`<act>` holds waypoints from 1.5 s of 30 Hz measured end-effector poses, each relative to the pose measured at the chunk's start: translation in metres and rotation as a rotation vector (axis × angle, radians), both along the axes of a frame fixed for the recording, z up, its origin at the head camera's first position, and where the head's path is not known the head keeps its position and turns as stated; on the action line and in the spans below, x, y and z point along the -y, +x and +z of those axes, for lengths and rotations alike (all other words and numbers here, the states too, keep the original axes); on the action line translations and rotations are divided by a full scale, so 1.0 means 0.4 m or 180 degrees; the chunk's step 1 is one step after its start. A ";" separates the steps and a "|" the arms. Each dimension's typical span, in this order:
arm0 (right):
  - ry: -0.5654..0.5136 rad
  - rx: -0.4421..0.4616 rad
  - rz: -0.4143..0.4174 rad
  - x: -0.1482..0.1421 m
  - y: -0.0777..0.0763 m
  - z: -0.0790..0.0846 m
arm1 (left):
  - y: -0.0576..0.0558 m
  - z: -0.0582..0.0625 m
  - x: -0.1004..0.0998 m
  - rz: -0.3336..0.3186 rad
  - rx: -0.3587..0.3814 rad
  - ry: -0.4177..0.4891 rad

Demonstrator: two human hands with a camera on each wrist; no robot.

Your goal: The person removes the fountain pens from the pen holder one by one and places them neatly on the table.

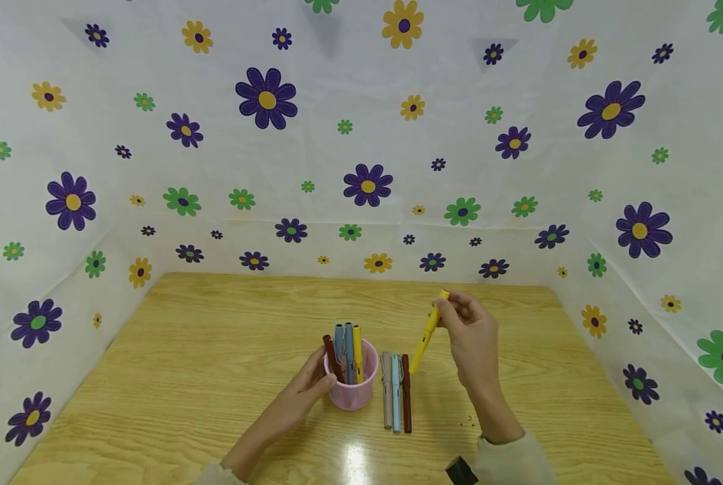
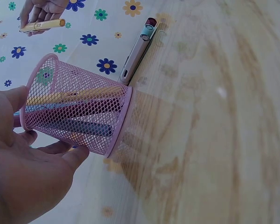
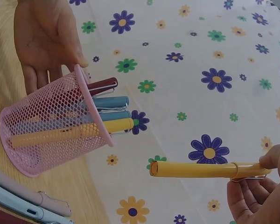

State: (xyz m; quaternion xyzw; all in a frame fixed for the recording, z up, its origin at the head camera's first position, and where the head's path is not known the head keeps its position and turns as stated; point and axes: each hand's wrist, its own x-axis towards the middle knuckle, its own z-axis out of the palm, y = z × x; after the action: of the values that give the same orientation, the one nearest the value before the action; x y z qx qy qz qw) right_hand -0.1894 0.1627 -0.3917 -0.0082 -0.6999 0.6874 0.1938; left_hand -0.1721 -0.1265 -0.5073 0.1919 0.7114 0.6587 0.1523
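Right of the pink mesh cup (image 1: 352, 399) the left hand (image 1: 305, 389) grips, the right hand (image 1: 473, 333) pinches a slim yellow pen (image 1: 426, 337) slanting down-left.

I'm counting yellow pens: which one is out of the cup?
The yellow pen pinched in the right hand; the other yellow one is inside the pink mesh cup.

wht walls (image 1: 337, 74), purp/grn/yel flwrs (image 1: 368, 186) | lt woodgrain tbl (image 1: 215, 330) | glare spot (image 1: 354, 463) on tbl

Screened booth on my remote feed, room type unclear: wood-grain desk (image 1: 215, 330), flower-print sheeting (image 1: 337, 74) standing along its far, left and right edges.
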 end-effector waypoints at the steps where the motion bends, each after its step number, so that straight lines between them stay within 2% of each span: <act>1: 0.0007 0.0008 -0.0013 -0.003 0.000 -0.002 | 0.000 -0.001 0.000 -0.0003 0.0001 -0.0002; 14: 0.0077 0.0098 -0.0100 -0.037 0.002 -0.026 | -0.001 -0.002 0.001 0.0011 0.0020 0.0021; 28: 0.0194 0.0312 -0.0135 -0.068 0.012 -0.077 | 0.003 0.003 0.000 0.0037 0.0020 -0.0017; 35: 0.0231 0.0413 -0.0113 -0.080 0.018 -0.103 | 0.003 -0.001 -0.001 0.0053 -0.0025 -0.0025; 45: 0.0270 0.0548 0.0016 -0.084 0.023 -0.148 | 0.003 0.000 -0.001 0.0080 0.0034 -0.0038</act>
State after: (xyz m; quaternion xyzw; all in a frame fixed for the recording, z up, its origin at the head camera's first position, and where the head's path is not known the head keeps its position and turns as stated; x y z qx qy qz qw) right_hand -0.1800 0.1965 -0.4510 -0.0573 -0.7425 0.6543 0.1315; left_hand -0.1709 -0.1259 -0.5072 0.1785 0.7168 0.6573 0.1489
